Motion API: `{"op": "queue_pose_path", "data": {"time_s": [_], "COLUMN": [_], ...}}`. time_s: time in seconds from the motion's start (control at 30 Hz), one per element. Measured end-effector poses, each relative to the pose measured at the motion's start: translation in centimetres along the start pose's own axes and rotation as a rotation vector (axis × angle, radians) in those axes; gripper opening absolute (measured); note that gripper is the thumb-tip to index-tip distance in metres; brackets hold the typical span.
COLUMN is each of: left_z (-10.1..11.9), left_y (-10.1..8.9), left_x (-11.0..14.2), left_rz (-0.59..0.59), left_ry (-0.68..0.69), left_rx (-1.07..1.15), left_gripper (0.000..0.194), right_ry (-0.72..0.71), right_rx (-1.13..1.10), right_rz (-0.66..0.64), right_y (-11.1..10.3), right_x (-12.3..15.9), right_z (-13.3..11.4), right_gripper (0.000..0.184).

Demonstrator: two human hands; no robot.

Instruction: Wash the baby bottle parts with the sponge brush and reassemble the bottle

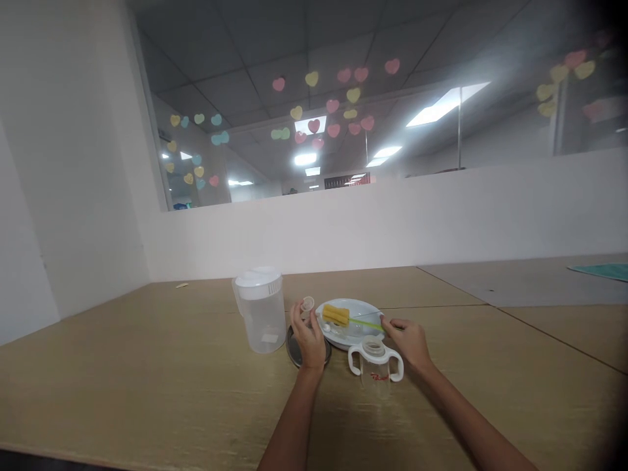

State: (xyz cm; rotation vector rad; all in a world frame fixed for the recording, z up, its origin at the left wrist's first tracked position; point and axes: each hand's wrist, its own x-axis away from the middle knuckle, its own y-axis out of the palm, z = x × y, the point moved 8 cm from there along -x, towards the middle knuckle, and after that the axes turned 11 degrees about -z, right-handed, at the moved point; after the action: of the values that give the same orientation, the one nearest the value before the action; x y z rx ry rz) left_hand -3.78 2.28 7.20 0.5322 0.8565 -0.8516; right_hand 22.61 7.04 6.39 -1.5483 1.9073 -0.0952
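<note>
- The table (147, 386) is bounded at the back by a white wall (343, 229); its front edge is seen at the lower left.
- Broad stretches of tabletop are offered left of the pitcher (265, 324) and right of the right forearm, where dark seams are crossed.
- The middle is crowded: the pitcher, a dark round tray (294, 350), a white plate (363, 305) and a two-handled bottle (375, 374) are set close together.
- By the right hand (409, 341), its fingers curled in, the green stick of a yellow sponge brush (336, 316) is pinched.
- The brush's ridged head is held at the plate's left part; whether the plate is touched cannot be told.
- By the left hand (308, 337), half curled, a small clear ring (307, 303) is gripped at the fingertips, near the plate's left rim.
- The bottle is clear, marked in red and topped by a white collar with two curved handles; it is stood upright just before the plate.
- The pitcher is translucent, white-lidded.
</note>
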Motion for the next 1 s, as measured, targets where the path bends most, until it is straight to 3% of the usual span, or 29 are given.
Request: {"op": "queue_pose_path", "data": {"time_s": [0.3,0.57,0.77,0.87,1.0], "left_z": [0.2,-0.6,-0.9,-1.4,-2.1], "left_y": [-0.2,-1.3,-1.9,-1.4,-0.9], "left_x": [-0.3,-0.4,-0.7,-0.7,-0.5], "left_rz": [-0.013,0.097,0.189,0.124,-0.005], "left_ry": [0.026,-0.157,-0.198,-0.24,-0.26], "left_rx": [-0.064,0.019,0.206,0.211,-0.018], "left_gripper": [0.038,0.04,0.047,0.047,0.045], "right_ry": [0.095,0.136,0.192,0.226,0.24], "right_rx": [-0.168,-0.137,-0.11,-0.093,-0.074], "right_rz": [-0.154,-0.012,0.098,0.146,0.168], "right_y": [1.9,-0.2,-1.3,-1.7,-1.9], "right_x": [-0.3,-0.4,-0.3,-0.3,-0.2], "right_z": [0.9,1.5,2.4,2.9,3.0], "right_gripper": [0.05,0.047,0.047,0.047,0.047]}}
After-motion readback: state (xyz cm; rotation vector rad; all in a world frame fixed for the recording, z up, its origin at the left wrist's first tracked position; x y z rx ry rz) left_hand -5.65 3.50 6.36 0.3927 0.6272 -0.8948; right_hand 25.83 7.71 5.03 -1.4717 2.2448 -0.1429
